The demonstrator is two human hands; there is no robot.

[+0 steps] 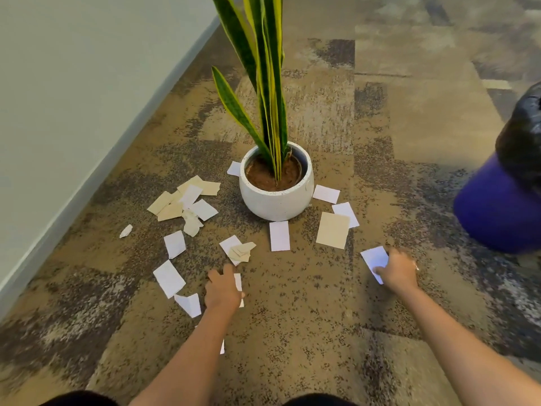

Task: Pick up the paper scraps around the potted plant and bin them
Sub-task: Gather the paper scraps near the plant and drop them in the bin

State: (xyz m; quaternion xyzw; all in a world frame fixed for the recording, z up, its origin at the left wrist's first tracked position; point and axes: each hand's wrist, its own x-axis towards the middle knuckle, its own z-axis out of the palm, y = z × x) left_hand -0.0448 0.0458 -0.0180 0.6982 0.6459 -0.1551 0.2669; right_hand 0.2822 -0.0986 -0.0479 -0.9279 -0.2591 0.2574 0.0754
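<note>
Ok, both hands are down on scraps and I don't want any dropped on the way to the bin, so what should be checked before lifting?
1. Right hand on white scrap, thumb over it: ok.
2. Left hand grip on its scrap: cannot tell, mostly hidden.
3. Purple bin nearby on the right: ok.
4. Bin's opening: cannot tell, outside the frame.
5. Scraps left by the white pot: not ok, many remain.

Both forearms are bare with no sleeves in view, the right hand [399,272] wears 1 thin ring, and dark clothing [79,399] covers the knees.
</note>
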